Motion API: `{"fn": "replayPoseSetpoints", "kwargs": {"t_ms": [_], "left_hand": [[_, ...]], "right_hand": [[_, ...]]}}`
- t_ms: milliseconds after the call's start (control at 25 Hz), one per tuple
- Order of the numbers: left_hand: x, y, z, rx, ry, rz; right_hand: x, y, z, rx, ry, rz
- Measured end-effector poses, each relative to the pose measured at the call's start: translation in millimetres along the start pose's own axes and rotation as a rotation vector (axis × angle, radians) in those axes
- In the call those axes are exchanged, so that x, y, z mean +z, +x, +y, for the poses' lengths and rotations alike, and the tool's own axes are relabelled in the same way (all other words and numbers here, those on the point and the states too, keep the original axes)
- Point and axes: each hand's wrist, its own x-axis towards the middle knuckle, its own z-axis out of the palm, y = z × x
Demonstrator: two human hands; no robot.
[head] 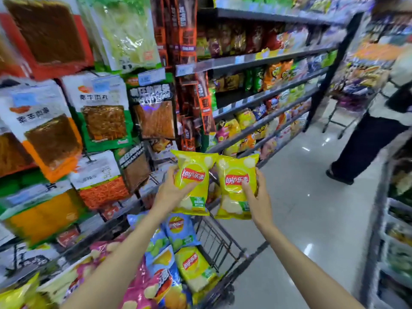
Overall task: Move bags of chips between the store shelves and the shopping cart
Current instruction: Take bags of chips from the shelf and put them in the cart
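Note:
My left hand grips a yellow Lay's chip bag by its lower left side. A second yellow Lay's bag is held by my right hand, fingers curled over its lower right part. Both bags stand upright, side by side and touching, above the front end of the black wire shopping cart. The cart holds several chip bags: blue, yellow and pink. Chip shelves run along the aisle ahead.
Hanging snack packets fill the rack close on my left. A person in dark trousers stands at the right with another cart. Bins line the right edge. Shiny floor lies between.

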Motion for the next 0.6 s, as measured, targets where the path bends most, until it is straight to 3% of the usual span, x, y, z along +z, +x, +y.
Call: {"fn": "replayPoseSetpoints", "kwargs": {"t_ms": [320, 600], "left_hand": [[216.9, 47.1, 170.3, 0.277, 0.04, -0.146], [351.0, 81.7, 258.9, 0.438, -0.001, -0.275]], "right_hand": [[-257.5, 44.7, 32.6, 0.0, -0.19, 0.292], [-392.7, 87.2, 50.0, -0.046, -0.164, 0.5]]}}
